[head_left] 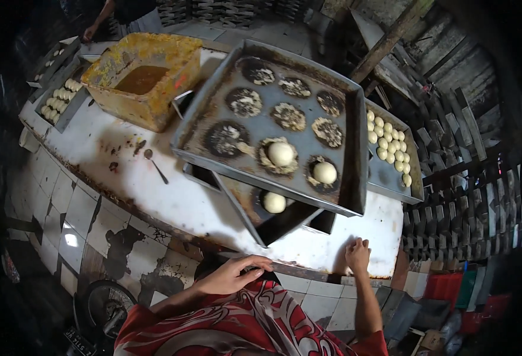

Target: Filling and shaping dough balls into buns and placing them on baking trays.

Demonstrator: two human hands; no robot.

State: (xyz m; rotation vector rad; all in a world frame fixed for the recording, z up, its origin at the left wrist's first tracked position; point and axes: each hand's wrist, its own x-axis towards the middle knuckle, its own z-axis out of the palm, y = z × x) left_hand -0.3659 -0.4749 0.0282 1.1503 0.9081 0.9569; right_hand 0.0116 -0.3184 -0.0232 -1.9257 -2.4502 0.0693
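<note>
In front of me a large metal tray (345, 178) lies aslant on top of other trays. Its bottom has several dark round patches with pale flaky residue. Two round dough balls, one (281, 153) on a patch and another (324, 172) nearer the right, sit in it. Beneath, a lower tray (243, 204) sticks out with one dough ball (274, 203) showing. My left hand (237, 276) is at the near table edge by my shirt, fingers stretched out, holding nothing. Over the table's near right corner is my right hand (357, 256), fingers curled in; whatever they enclose, if anything, is hidden.
A stained yellow tub (130, 107) with brownish liquid stands at the back left. A spoon (156, 166) lies on the white tabletop (136, 184). Trays of dough balls sit right (403, 194) and far left (65, 121). Another person's hand (89, 34) shows at the far left.
</note>
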